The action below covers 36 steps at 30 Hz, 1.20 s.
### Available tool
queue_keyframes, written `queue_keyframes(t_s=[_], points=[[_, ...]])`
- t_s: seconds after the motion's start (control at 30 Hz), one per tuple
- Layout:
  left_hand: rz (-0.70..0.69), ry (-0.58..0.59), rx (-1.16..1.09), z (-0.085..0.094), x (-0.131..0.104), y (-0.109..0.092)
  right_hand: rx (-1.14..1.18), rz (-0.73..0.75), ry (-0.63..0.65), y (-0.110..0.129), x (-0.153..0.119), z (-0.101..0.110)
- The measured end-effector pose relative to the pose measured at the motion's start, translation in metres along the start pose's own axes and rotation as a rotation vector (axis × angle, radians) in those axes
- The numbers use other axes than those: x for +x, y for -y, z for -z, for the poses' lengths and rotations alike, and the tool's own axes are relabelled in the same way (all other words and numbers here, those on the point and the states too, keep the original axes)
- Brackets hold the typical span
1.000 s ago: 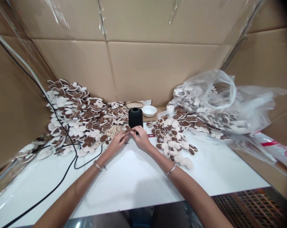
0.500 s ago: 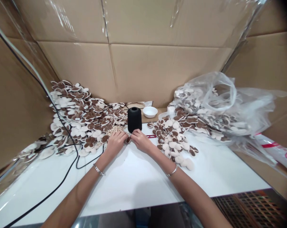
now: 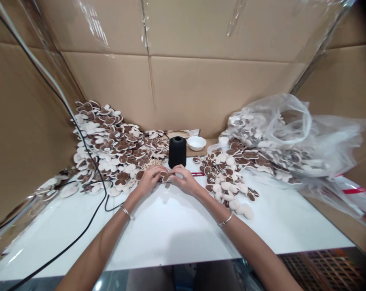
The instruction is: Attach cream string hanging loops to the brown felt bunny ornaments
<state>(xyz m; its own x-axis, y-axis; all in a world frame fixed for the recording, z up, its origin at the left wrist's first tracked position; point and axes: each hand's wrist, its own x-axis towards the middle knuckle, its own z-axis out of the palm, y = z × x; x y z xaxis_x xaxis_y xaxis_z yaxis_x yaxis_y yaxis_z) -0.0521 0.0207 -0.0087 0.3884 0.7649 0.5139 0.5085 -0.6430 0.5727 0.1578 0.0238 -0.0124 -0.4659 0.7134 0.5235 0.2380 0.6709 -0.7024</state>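
Between my two hands is a small brown fabric piece with a pale edge (image 3: pixel 163 176), rounded like a bow or flower. My left hand (image 3: pixel 150 180) pinches it from the left, fingers closed. From the right, the fingertips of my right hand (image 3: pixel 184 180) close at its other side. Just behind them stands a black thread cone (image 3: pixel 177 152). A heap of thin cream cords (image 3: pixel 154 162) lies beyond my left fingers. Part of a red tool (image 3: pixel 197 174) shows to the right of my right hand.
Brown and cream flower-shaped pieces are piled high at the left (image 3: pixel 110 141). More such pieces (image 3: pixel 228 184) lie at the right, near a clear plastic bag (image 3: pixel 292 133). A white bowl (image 3: pixel 196 143) stands at the back. A black cable (image 3: pixel 90 216) crosses the white table (image 3: pixel 158 238).
The view has shifted, so the scene sits slightly further right. My hands have parted a little, and the brown piece between them shows more fully.
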Motion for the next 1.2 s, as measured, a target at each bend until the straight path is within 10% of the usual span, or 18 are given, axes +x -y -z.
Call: queue_keyframes(t_s=[0.27, 0.6, 1.2], points=[[0.075, 0.076, 0.031, -0.019, -0.002, 0.003, -0.269, -0.044, -0.23, -0.01, 0.005, -0.011], [-0.228, 0.022, 0.741, -0.025, -0.002, -0.014, -0.773, -0.034, -0.09, -0.008, 0.002, -0.013], [-0.255, -0.009, 0.583, -0.01, -0.004, -0.012, -0.472, 0.174, 0.146, -0.007, -0.004, -0.01]])
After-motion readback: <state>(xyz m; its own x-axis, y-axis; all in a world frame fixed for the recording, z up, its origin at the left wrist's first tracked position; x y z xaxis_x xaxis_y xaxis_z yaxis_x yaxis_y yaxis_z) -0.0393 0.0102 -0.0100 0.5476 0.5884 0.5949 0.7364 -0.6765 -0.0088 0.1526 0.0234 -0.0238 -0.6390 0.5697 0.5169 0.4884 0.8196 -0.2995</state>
